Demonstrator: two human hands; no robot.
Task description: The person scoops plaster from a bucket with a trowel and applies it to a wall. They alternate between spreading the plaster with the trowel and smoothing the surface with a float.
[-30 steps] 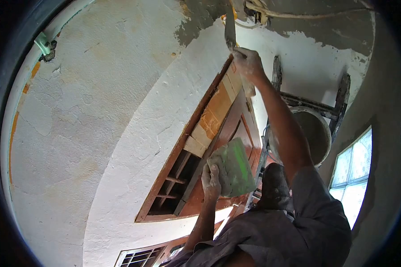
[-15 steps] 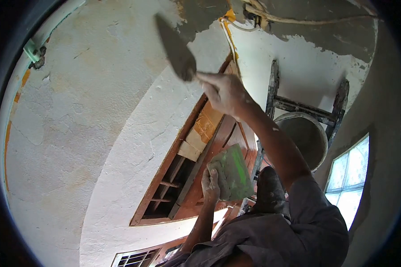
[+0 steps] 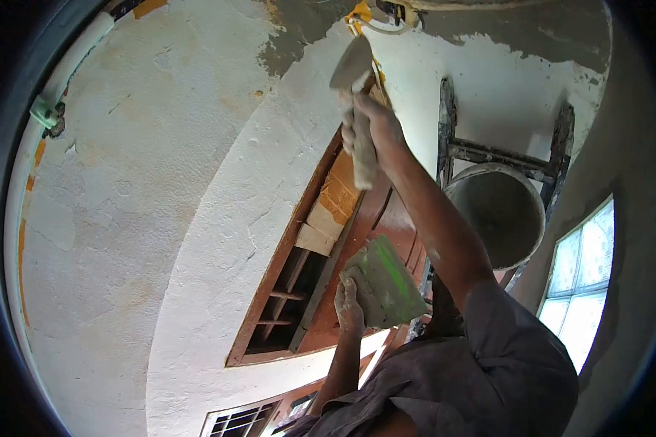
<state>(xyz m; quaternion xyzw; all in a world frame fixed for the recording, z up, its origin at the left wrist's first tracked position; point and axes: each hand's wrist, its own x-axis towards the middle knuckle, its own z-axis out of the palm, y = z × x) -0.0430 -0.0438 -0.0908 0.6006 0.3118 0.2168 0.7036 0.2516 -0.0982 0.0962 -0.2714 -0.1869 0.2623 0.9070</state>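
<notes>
My right hand point(image 3: 377, 125) is closed around the handle of a trowel point(image 3: 352, 65), raised high in front of me. The grey-coated blade points up, close to the top corner of the wooden frame in this view. Lower down, my left hand point(image 3: 349, 307) grips the near side of a green hawk board point(image 3: 388, 288). Grey wet mortar is smeared over much of its face, and a bright green strip shows through. The fingers beneath the board are hidden.
A mortar-coated bucket point(image 3: 536, 211) stands on my right by a dirty wooden ladder-like stand point(image 3: 448, 131). The cracked white wall point(image 3: 219, 240) fills the left. A brown wooden frame point(image 3: 259, 320) has barred openings. Cables point(image 3: 386, 29) hang near the grey plaster patch, and a bright window point(image 3: 579, 269) is right.
My right hand has swung the trowel up and rightward, turning the blade from leaning left to nearly upright. The left hand and board have shifted slightly down and right as the view moved.
</notes>
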